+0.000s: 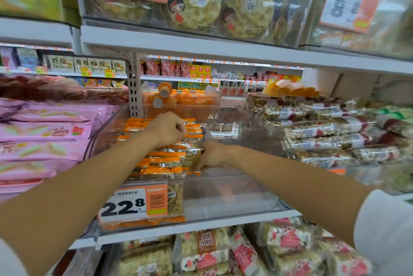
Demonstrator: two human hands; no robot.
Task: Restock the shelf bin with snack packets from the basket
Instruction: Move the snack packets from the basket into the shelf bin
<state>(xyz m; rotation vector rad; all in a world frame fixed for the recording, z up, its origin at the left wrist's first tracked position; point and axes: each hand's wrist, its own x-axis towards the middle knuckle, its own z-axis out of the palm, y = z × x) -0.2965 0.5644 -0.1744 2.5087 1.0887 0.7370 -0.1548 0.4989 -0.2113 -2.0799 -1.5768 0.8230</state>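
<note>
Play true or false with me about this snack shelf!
1. The left hand and the right hand both reach into the clear bin. True.
2. The price tag on that bin says 12.8. False: it says 22.8.
3. The orange packets sit in the bin's left part. True.
4. The pink packets lie to the bin's right. False: they lie to its left.

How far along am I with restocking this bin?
Partway. Orange packets already fill the left side of the clear bin. Your left hand and right hand are holding a packet on that stack. The bin's right side is bare, and the basket isn't in view.
</note>
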